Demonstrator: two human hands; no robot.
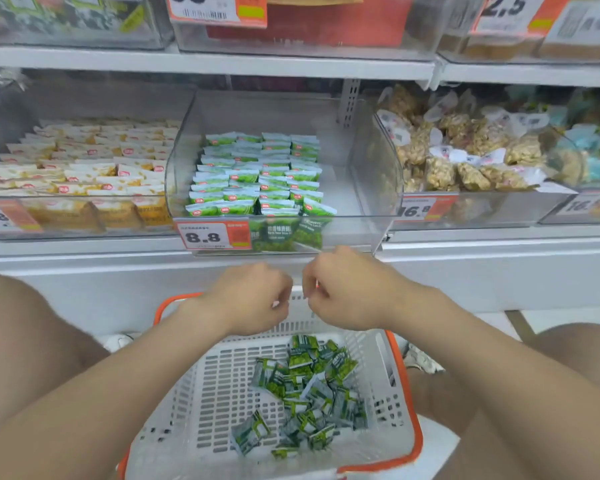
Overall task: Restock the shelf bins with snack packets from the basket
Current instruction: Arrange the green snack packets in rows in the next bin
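Green snack packets (305, 389) lay loose in heap on basket (201, 393) floor, right of middle. Judged them light, soft, crinkly, film slick; best pinched by sealed edge or scooped several at once, never squeezed. Clear middle bin (364, 199) above held neat green rows (257, 174) on left, bare space on right. My left hand (253, 299) and right hand (343, 292) hung close together over basket's far rim, fingers curled under; could not tell whether either held packet. Yellow packets (84, 161) filled next bin left.
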